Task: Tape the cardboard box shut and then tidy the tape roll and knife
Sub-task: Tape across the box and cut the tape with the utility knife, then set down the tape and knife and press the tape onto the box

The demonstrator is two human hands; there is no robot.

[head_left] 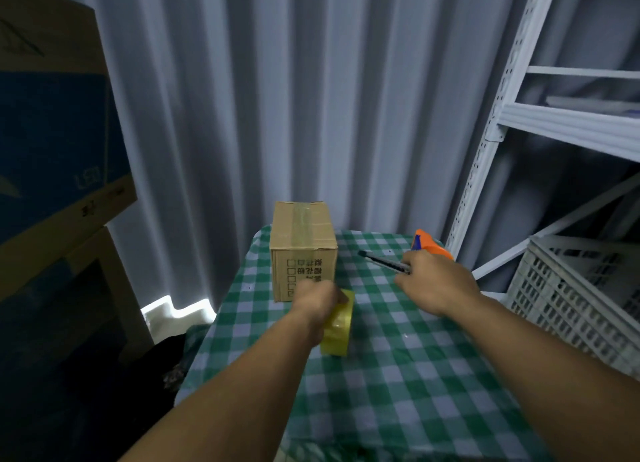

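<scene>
A small cardboard box (303, 243) stands at the far left of the table, its flaps closed under a strip of clear tape along the top. Just in front of it, my left hand (317, 302) grips a yellowish tape roll (337, 328) that stands on edge on the cloth. My right hand (433, 281) holds a dark utility knife (382, 261) whose tip points left toward the box. The knife's rear end is hidden in my fist.
The table carries a green-and-white checked cloth (398, 375). An orange-and-blue object (427, 243) lies at the far right edge behind my right hand. A white plastic crate (581, 299) and white metal shelving (519, 122) stand right. Large cardboard boxes (52, 150) are stacked left.
</scene>
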